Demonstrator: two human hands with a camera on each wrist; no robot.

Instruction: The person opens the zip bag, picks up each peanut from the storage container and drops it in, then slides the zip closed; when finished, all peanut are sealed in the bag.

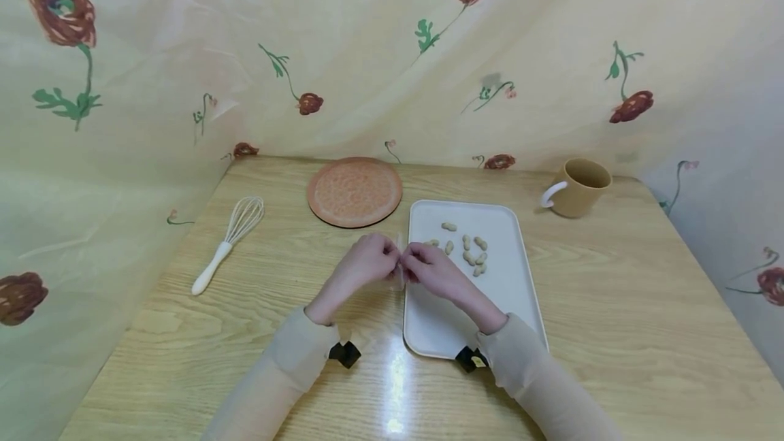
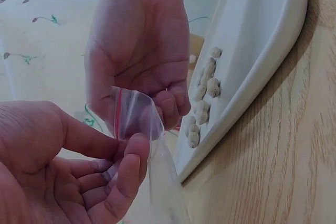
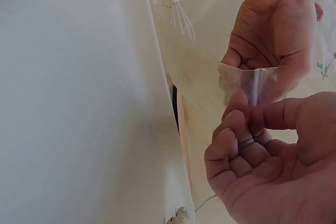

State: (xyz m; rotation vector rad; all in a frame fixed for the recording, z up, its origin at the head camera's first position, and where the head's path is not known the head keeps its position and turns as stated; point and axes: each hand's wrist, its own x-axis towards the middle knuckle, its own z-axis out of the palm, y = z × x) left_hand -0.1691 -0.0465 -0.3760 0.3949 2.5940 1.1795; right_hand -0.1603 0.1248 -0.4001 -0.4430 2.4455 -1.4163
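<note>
Between my two hands is a small clear zip bag with a red line along its top edge. My left hand pinches the bag near that edge between thumb and fingers. From the other side my right hand pinches it too, thumb against curled fingers, as the right wrist view shows. Both hands meet over the left edge of a white tray. Several unshelled peanuts lie on the tray's far half, just beyond my right hand. Nothing shows inside the visible part of the bag.
A round orange-brown mat lies behind my left hand. Off to the left is a white whisk. A tan mug with a white handle stands at the back right of the wooden table. Flowered cloth hangs behind.
</note>
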